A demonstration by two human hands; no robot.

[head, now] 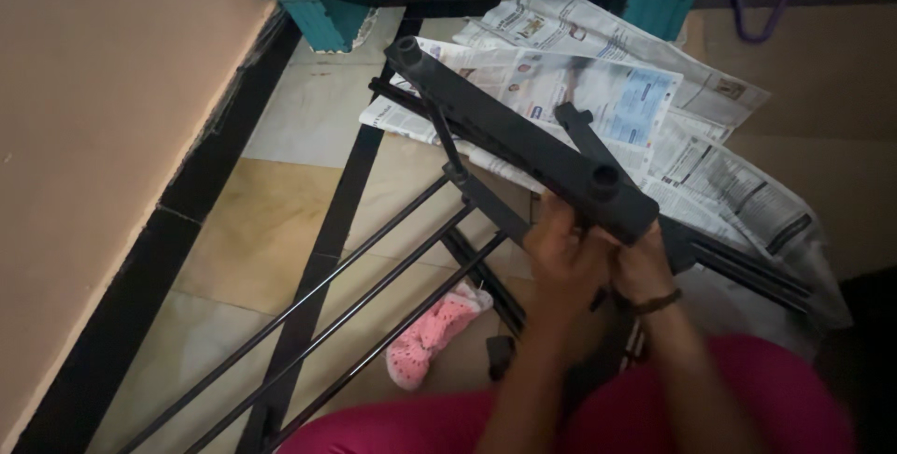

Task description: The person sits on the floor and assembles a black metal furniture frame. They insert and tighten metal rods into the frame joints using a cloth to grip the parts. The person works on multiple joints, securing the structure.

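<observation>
Your left hand [561,262] and right hand [643,267] both clasp the matte black bar [523,141], socket-holed; thin rods [374,267], crumpled newspaper [654,108], pink knit [430,333] nearby.

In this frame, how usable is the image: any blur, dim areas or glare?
Head view: dim indoor light overall; both hands and forearms are motion-blurred, so finger grip is hard to read; the black plastic bar is fairly sharp; newspaper is the brightest patch, without harsh glare; lower right corner falls into dark shadow.
</observation>
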